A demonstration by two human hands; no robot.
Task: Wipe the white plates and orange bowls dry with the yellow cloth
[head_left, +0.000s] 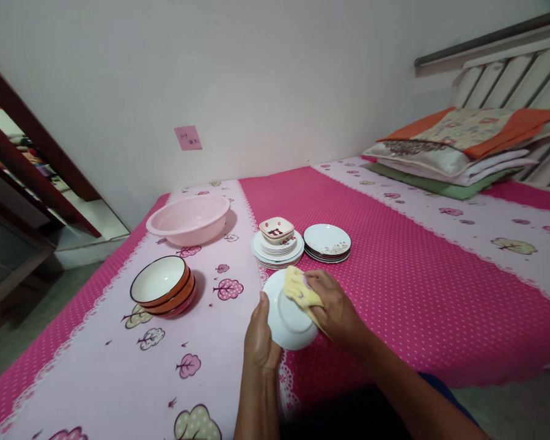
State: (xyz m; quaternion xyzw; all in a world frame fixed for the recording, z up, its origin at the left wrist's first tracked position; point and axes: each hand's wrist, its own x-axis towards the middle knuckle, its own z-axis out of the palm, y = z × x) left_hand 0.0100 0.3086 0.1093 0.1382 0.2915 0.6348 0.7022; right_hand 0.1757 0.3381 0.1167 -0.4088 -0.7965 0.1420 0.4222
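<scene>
A white plate [289, 327] is tilted up in front of me, its underside with the foot ring facing me. My left hand [259, 336] grips it at the left edge, thumb along the rim and the other fingers behind. In my right hand [332, 302] is a yellow cloth [299, 287], bunched and pressed against the plate's upper right part. Just beyond the plate stands a stack of white plates [277, 260] with small square bowls [276, 229] on top. To its right sits another stack of dark-rimmed plates [327, 238].
Orange bowls [162, 284] are stacked at the left, with a pink basin [190, 223] behind them. Folded bedding and cushions [462, 143] lie at the far right by a radiator [517, 79]. A pink patterned cloth [394, 263] covers the surface. The wall bears a pink note [188, 138].
</scene>
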